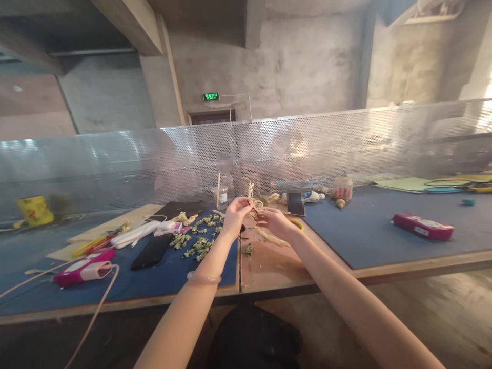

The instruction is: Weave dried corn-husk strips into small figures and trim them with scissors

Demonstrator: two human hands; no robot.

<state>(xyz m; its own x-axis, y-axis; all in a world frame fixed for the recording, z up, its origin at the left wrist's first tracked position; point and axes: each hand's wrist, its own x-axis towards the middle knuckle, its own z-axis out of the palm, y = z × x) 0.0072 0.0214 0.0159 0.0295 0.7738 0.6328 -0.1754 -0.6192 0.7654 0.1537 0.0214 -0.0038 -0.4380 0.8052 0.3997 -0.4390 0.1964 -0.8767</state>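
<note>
Above the brown middle part of the table, my left hand pinches a pale, yellow-green, leafy or ribbon-like piece that sticks up past the fingertips. My right hand meets it from the other side, its fingers curled around the lower, looped part of the same piece. The exact kind of piece is too small to make out. Beneath the hands lies a long pale strip, with one small green knotted piece in front. Many similar green pieces are scattered on the blue mat beside my left hand.
Left on the table are a black phone, a white power strip, a magenta device with a cord and a yellow packet. To the right are a jar and another magenta device. A perforated metal screen stands behind.
</note>
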